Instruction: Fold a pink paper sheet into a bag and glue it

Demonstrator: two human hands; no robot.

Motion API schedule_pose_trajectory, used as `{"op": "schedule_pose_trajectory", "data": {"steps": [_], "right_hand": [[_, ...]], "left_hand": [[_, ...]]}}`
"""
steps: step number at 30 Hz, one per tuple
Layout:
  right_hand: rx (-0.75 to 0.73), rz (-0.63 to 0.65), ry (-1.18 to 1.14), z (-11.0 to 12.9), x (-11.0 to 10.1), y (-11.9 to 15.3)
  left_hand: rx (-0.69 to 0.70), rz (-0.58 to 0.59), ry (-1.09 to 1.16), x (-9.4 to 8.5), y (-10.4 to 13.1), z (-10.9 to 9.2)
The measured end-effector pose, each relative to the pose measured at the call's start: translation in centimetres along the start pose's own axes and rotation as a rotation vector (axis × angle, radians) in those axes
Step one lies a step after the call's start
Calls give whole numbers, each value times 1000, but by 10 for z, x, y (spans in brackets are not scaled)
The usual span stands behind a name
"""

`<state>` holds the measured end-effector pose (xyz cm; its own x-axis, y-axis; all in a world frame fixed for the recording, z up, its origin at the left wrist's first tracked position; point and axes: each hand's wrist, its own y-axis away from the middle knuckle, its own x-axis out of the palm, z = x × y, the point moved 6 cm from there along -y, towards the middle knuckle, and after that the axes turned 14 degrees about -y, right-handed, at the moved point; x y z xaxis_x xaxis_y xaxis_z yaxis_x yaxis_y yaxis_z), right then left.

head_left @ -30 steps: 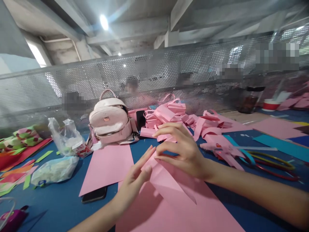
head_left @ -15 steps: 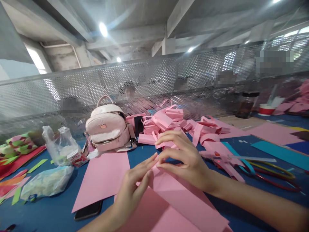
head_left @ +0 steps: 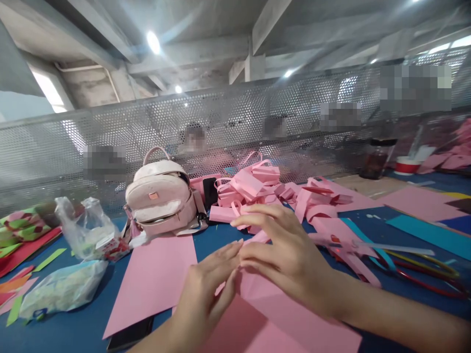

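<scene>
A blue surface runs across the whole scene, with a perforated metal screen along its far edge. Near the middle lies a pink paper sheet, partly folded, with both hands on it. A second flat pink sheet lies just to its left, with a dark phone showing from under its near corner. At the far side of the surface, left of middle, stands a pale pink backpack, and to its right is a heap of folded pink paper strips that spreads toward the right. On the left are a clear plastic bag and, nearer, a second bag of pale stuff, with green and orange paper scraps at the left edge. To the right lie coloured hoops and a teal paper sheet. The right hand rests on the folded sheet with fingers spread and curved, its lower fingertips pressing the fold. The left hand meets it from the near left, its fingers stretched out and close together, tips touching the paper edge by the right hand's fingertips; neither grip is closed around anything.
</scene>
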<state>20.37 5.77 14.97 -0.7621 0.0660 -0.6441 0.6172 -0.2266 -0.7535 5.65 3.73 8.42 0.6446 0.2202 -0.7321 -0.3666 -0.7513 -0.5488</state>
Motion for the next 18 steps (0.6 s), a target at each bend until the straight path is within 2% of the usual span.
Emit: {"op": "schedule_pose_trajectory", "data": {"steps": [3, 10, 15, 18], "right_hand": [[70, 29, -48, -10, 0, 0], [55, 44, -85, -16, 10, 2], [46, 42, -114, -20, 11, 3], [45, 63, -148, -20, 13, 3]], "left_hand": [[30, -29, -91, 0, 5, 3], [53, -17, -124, 3, 12, 12], [-91, -40, 62, 10, 21, 26], [-182, -20, 144, 21, 31, 33]]}}
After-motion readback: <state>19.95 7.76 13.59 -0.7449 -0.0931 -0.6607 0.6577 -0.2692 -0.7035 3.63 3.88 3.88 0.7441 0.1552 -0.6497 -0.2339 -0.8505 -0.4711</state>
